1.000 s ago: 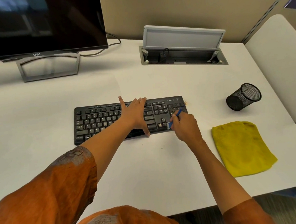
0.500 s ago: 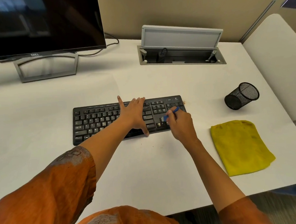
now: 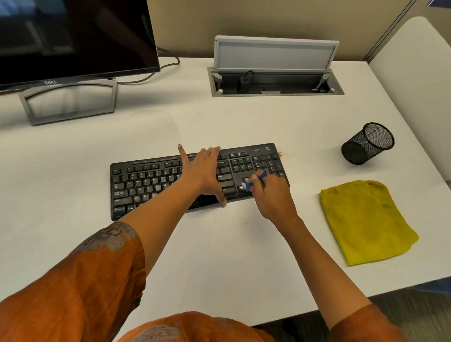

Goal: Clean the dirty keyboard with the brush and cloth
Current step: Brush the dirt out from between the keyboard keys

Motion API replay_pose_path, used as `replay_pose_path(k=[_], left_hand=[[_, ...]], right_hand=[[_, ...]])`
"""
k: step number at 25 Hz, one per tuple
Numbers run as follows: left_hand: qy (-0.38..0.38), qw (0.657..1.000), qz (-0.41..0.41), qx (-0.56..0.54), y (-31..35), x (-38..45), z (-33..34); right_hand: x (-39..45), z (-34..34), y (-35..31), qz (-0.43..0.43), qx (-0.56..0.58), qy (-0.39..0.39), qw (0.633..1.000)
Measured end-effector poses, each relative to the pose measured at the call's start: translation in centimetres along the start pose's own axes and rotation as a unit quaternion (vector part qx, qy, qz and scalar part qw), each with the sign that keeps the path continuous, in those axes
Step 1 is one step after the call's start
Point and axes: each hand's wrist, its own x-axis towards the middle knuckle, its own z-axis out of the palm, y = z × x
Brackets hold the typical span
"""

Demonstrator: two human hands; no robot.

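A black keyboard (image 3: pixel 152 185) lies on the white desk (image 3: pixel 223 249). My left hand (image 3: pixel 203 172) rests flat on its middle keys with the fingers spread and straight. My right hand (image 3: pixel 272 194) grips a small blue brush (image 3: pixel 256 179), whose pale bristle end is blurred over the arrow keys at the keyboard's right part. A yellow cloth (image 3: pixel 363 221) lies flat on the desk to the right of my right hand, apart from it. A few brown crumbs (image 3: pixel 280 153) sit at the keyboard's far right corner.
A black mesh pen cup (image 3: pixel 366 143) lies tipped on its side at the right. A dark monitor (image 3: pixel 63 35) on a grey stand fills the back left. An open cable box (image 3: pixel 274 82) with a raised grey lid sits at the back.
The brush tip has moved back down and left over the arrow keys after sweeping up toward the number pad. My left hand stays flat on the keys.
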Motion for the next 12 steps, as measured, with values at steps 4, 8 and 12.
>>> replay_pose_path(k=[4,8,12], left_hand=[[-0.002,1.000,-0.001,-0.003,-0.1,0.0,0.0],[-0.002,1.000,-0.001,-0.005,-0.1,-0.1,-0.1],[0.001,1.000,0.000,-0.006,0.1,-0.2,-0.1]], right_hand=[[0.0,-0.5,-0.1,0.009,0.026,0.030,0.999],[0.3,-0.9,0.7,0.046,0.022,0.022,0.998],[0.0,-0.9,1.1,0.049,0.091,0.041,0.994]])
